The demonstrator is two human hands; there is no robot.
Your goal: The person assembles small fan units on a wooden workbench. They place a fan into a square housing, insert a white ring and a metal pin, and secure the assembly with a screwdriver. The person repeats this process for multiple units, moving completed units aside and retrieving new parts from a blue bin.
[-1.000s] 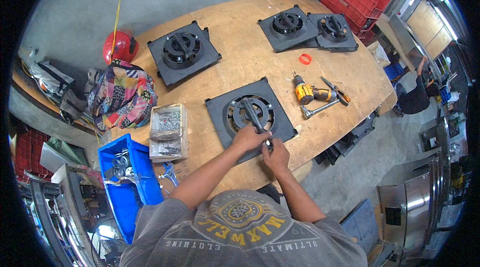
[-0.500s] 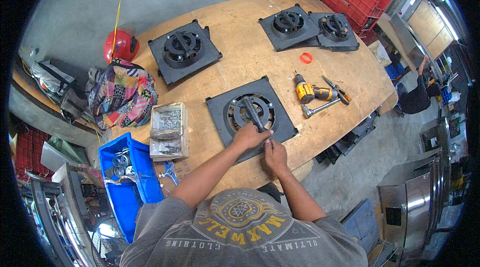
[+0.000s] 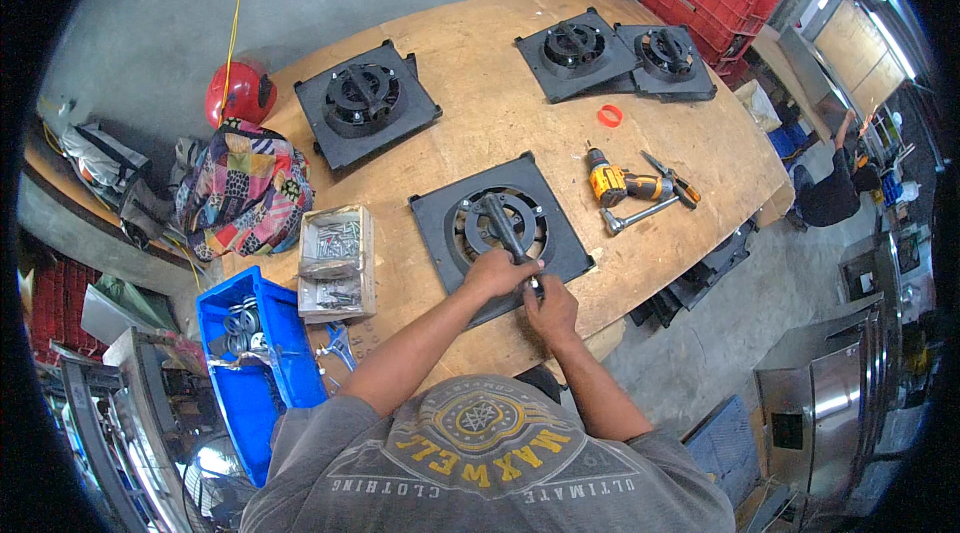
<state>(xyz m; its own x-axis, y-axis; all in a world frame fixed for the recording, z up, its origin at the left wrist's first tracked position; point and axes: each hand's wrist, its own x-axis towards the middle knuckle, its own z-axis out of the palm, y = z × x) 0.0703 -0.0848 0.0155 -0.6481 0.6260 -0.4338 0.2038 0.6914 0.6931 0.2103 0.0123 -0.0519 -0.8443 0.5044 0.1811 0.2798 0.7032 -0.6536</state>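
A black square plate [image 3: 565, 233] with a round slotted ring in its middle lies on the wooden table in front of me. A black tube-like bar [image 3: 503, 225] reaches from the ring's centre toward me. My left hand [image 3: 497, 276] is closed around the near end of this bar. Right beside it, at the bar's tip, my right hand [image 3: 553, 311] is closed with fingertips pinched together. A small light-coloured bit shows between the two hands; its kind is too small to make out.
A yellow cordless drill [image 3: 610, 180], pliers [image 3: 675, 183] and a ratchet wrench [image 3: 635, 218] lie to the right, near an orange ring [image 3: 609, 115]. Similar black assemblies [image 3: 365, 103] stand farther back. At left are a screw box [image 3: 336, 263] and a blue bin [image 3: 235, 403]. Another person [image 3: 830, 188] crouches far right.
My right hand has shifted slightly, its fingers turning at the bar's tip. My left hand keeps its grip on the bar, and the plate stays in place.
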